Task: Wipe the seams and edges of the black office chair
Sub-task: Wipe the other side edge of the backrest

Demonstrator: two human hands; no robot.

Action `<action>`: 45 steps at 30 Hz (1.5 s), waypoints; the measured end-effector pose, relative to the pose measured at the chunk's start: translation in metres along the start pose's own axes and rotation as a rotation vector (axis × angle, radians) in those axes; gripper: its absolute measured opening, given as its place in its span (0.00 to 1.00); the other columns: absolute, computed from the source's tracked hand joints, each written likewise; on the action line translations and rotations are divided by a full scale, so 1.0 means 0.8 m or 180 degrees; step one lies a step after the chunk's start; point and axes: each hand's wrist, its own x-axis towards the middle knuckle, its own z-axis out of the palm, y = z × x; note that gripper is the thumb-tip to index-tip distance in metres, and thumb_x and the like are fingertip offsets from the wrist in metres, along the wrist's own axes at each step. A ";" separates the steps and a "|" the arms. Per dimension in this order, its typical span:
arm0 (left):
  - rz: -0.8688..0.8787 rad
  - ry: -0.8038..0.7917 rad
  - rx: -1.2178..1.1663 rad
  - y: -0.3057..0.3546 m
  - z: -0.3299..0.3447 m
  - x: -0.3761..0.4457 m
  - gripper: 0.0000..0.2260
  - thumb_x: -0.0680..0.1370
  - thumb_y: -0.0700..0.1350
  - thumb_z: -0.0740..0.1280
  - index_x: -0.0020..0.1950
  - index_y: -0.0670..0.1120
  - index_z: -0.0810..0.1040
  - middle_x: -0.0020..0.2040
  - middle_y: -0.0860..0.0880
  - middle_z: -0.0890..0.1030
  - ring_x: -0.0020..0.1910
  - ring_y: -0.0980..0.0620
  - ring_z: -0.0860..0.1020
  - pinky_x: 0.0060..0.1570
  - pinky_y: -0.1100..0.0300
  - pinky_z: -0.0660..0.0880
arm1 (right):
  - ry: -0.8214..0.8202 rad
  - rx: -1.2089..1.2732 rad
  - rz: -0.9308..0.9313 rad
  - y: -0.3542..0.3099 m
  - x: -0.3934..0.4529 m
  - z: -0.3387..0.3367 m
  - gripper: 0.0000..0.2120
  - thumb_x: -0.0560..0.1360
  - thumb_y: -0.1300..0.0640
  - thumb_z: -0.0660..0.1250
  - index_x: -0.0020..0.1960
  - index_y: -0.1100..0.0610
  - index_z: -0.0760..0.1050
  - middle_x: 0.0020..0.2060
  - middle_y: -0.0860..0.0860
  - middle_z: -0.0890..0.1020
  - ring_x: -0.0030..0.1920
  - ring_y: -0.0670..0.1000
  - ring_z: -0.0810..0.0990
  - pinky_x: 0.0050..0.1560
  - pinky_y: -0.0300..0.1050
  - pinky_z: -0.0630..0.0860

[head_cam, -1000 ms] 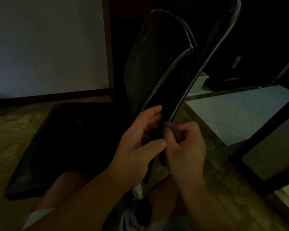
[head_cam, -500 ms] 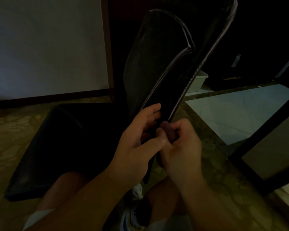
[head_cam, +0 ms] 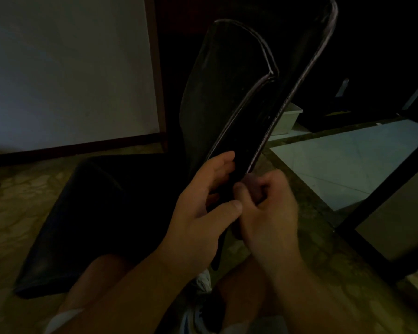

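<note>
- Chair backrest (head_cam: 229, 88) stands upright ahead of you, black, its piped side edge (head_cam: 297, 85) running down toward your hands; seat (head_cam: 101, 213) lies low to the left.
- Your left hand (head_cam: 203, 201) grips the backrest's lower side, fingers wrapped round the front, thumb on the near face.
- Your right hand (head_cam: 268, 208) is clenched at the piped edge's lower end, pinching something small and dark; can't tell what.
- Patterned floor (head_cam: 22, 201) below, white board (head_cam: 65, 68) behind at left.

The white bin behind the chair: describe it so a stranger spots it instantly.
Start at the black chair backrest rising through the middle of the view. Just past its right piped edge, on the floor, sits the white bin, partly hidden by the backrest. It is the only pale boxy container against the dark background there.
</note>
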 end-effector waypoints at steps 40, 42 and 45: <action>0.0106 -0.0107 0.0006 0.016 0.007 0.005 0.29 0.69 0.45 0.67 0.71 0.55 0.70 0.67 0.59 0.78 0.68 0.59 0.75 0.61 0.68 0.72 | 0.0403 0.0284 0.0086 -0.001 0.006 -0.007 0.10 0.76 0.55 0.71 0.42 0.45 0.71 0.35 0.49 0.80 0.30 0.50 0.80 0.26 0.44 0.77; 0.0094 -0.0091 -0.0008 0.016 0.006 0.005 0.29 0.69 0.48 0.66 0.71 0.56 0.70 0.68 0.57 0.78 0.69 0.58 0.74 0.62 0.67 0.72 | 0.0087 0.0346 0.0065 -0.002 0.003 -0.003 0.10 0.75 0.56 0.71 0.43 0.45 0.71 0.37 0.47 0.81 0.33 0.49 0.82 0.29 0.42 0.77; 0.0102 -0.0074 -0.0023 0.013 0.004 0.006 0.30 0.68 0.49 0.66 0.71 0.57 0.71 0.69 0.56 0.77 0.70 0.57 0.74 0.65 0.61 0.73 | -0.0066 0.0278 0.0023 -0.002 0.000 0.001 0.08 0.75 0.58 0.71 0.44 0.49 0.73 0.40 0.43 0.82 0.36 0.44 0.82 0.31 0.40 0.79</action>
